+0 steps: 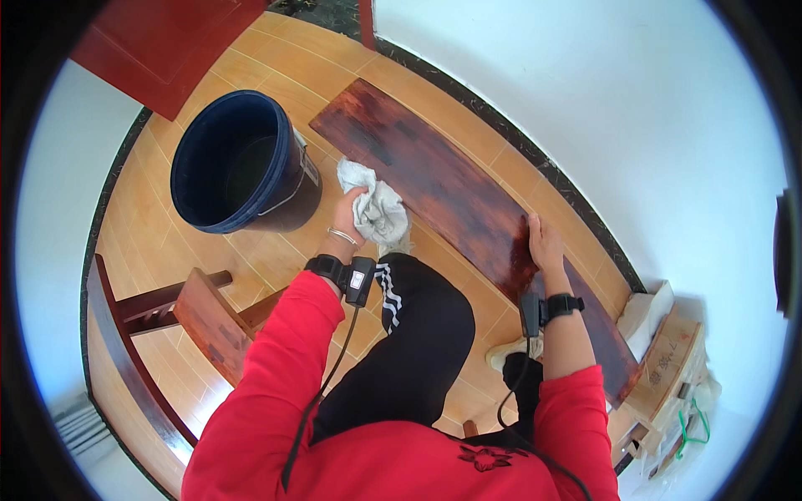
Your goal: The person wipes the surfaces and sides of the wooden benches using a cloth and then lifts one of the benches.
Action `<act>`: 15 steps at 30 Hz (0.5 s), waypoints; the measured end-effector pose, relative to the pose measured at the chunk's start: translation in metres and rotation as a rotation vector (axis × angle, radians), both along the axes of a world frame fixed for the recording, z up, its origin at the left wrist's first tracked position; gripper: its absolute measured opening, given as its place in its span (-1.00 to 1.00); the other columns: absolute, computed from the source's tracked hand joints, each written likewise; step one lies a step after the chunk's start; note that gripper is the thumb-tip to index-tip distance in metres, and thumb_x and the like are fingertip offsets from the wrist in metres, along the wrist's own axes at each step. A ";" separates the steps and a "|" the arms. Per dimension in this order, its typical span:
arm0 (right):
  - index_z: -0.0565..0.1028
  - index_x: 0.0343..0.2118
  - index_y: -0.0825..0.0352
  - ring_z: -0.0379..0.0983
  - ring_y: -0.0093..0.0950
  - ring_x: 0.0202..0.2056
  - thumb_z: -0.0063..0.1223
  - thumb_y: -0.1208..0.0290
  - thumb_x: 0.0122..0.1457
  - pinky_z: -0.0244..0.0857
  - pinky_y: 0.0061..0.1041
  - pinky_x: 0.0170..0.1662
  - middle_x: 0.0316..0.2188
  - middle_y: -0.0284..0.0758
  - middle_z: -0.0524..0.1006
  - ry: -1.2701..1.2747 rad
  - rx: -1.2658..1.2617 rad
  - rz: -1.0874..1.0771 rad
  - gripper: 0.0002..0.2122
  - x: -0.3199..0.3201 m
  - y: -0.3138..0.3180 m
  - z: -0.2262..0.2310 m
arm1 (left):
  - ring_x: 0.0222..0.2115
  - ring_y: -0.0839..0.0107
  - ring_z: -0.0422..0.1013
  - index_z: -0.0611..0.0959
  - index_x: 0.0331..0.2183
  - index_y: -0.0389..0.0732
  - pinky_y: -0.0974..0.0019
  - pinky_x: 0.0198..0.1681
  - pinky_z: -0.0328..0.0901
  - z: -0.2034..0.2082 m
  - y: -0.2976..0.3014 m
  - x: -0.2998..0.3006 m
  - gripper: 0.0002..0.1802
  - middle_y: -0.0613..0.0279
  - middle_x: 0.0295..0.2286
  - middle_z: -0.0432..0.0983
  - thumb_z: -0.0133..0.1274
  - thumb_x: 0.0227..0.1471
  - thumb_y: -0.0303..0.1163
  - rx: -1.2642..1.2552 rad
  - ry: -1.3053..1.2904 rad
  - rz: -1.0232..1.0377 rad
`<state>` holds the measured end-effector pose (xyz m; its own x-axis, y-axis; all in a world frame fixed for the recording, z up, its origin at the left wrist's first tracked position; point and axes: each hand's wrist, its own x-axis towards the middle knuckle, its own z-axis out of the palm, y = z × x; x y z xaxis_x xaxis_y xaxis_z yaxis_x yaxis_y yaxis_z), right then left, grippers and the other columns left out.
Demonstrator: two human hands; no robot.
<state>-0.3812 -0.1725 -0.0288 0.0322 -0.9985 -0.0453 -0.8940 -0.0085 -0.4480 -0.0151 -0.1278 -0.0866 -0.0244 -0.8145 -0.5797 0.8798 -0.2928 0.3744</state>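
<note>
A long reddish-brown wooden board (pixel 434 179) slants from the upper middle down to the lower right, its surface dark and partly glossy. My left hand (pixel 344 219) is closed round a bunched white-grey cloth (pixel 378 204), which is at the board's near left edge; whether it presses on the wood I cannot tell. My right hand (pixel 545 244) rests at the far edge of the board near its middle, fingers on the rim and wrist across the wood. Whether those fingers grip or only lie there is hard to see. Both wrists carry black strapped devices with cables.
A large dark blue bucket (pixel 238 163) stands on the tiled floor (pixel 259 267) at left. Below it is a wooden chair (pixel 213 321). A red door (pixel 171 54) is at the upper left. White walls run along the right, where a cardboard box (pixel 666 359) and plastic bags sit.
</note>
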 end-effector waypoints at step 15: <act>0.52 -0.29 0.46 0.37 0.04 -0.14 -0.49 -0.15 0.20 0.20 -0.20 -0.04 -0.29 0.13 0.46 0.074 0.169 -0.181 -0.33 -0.030 0.025 0.076 | -0.23 0.17 0.46 0.48 -0.16 -0.36 0.15 -0.08 0.33 0.093 0.061 -0.033 -0.61 0.02 -0.29 0.53 -0.12 -0.01 -0.32 -0.261 0.167 -0.079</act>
